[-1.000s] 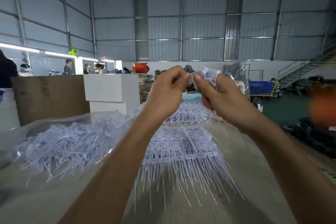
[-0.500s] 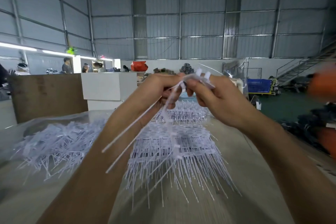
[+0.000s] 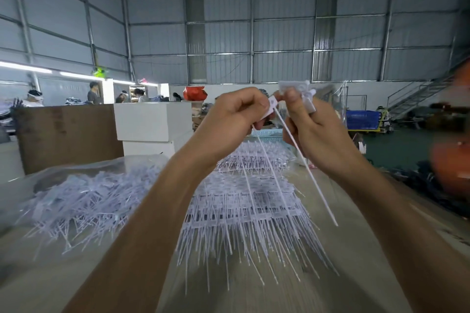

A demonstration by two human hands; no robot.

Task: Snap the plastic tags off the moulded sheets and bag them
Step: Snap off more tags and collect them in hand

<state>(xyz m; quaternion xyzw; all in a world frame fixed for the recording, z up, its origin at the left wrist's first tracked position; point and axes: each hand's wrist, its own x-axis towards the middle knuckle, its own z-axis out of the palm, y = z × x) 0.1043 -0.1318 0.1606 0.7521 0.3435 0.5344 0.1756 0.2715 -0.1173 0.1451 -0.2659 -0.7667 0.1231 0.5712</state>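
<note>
Tags [image 3: 292, 89] sit bunched in our raised right hand [image 3: 315, 132], whose curled fingers and thumb pinch their heads, while one long tail [image 3: 309, 173] hangs down from it. Our left hand [image 3: 234, 122], just beside it, pinches a single tag head [image 3: 271, 105] with thin tails trailing below. Under both hands the moulded sheets [image 3: 244, 211] lie stacked on the table [image 3: 254, 295], and to the left a clear bag [image 3: 84, 198] holds a heap of loose tags.
</note>
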